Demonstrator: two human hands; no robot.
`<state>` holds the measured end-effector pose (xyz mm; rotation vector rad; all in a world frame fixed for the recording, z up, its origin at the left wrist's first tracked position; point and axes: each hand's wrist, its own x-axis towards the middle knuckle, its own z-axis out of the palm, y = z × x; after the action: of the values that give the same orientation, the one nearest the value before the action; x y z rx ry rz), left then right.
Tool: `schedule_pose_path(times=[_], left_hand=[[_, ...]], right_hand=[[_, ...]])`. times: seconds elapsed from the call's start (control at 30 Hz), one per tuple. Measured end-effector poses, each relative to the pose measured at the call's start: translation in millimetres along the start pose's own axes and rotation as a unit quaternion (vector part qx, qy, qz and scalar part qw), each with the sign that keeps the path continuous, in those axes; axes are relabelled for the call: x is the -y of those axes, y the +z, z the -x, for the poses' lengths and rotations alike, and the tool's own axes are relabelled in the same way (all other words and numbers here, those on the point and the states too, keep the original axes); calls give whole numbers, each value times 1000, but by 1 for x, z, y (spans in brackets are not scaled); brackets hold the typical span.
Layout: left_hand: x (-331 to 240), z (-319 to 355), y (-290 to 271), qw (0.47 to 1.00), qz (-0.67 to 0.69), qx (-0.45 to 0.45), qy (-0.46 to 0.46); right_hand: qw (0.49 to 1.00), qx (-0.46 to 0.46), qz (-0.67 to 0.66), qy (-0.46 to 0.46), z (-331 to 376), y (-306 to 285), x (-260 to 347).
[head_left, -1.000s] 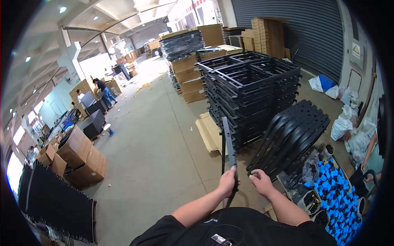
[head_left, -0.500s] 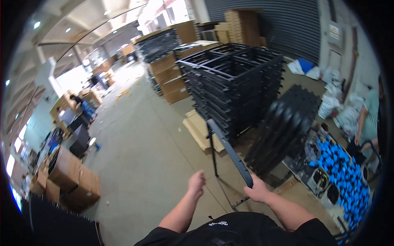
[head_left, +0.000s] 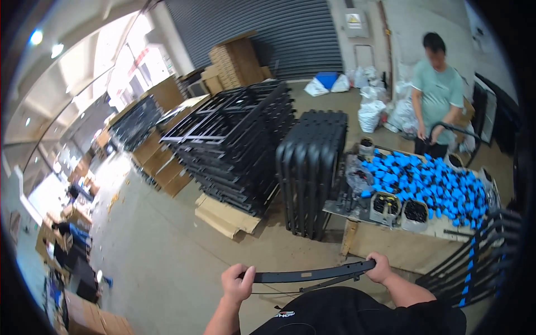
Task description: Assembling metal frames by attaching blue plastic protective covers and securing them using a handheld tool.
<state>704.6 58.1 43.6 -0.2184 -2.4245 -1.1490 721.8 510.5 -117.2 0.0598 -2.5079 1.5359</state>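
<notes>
Both ends of a black, slightly curved frame bar (head_left: 312, 274) are in my hands, level in front of my body. My left hand (head_left: 238, 282) is closed round the left end, and my right hand (head_left: 379, 268) grips the right end. Thinner dark rods of the same frame run below the bar, partly hidden by my shirt. Beyond the bar, to the right, is a workbench (head_left: 385, 248) heaped with small blue-and-black pieces (head_left: 427, 187). Tubs (head_left: 414, 212) of dark small parts stand at its near side.
Tall stacked black frames (head_left: 229, 139) stand ahead, with bent black tubes (head_left: 310, 167) beside them. Flat cardboard (head_left: 223, 218) lies on the floor. Behind the bench a co-worker (head_left: 438, 92) handles a black tube. More tubes with blue marks (head_left: 474, 262) stand at the right.
My view has swung right, toward the bench and co-worker. My left hand, free before, now holds the frame's other end. The bar has turned from pointing away to lying crosswise.
</notes>
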Motion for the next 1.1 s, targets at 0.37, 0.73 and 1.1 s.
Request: schedule_pose_path(times=[0.37,0.73,1.1], left_hand=[[-128,-29,139,989,146,5,6],[-113,-43,337,964,253,75,-30],[-75,-150,423,958,214,191,28]], right_hand=[[993,-116,11,-3,37,-216,-4],[972,-208,99,47,53,-321,-58],[956,-265,110,65,-8,-298,-90]])
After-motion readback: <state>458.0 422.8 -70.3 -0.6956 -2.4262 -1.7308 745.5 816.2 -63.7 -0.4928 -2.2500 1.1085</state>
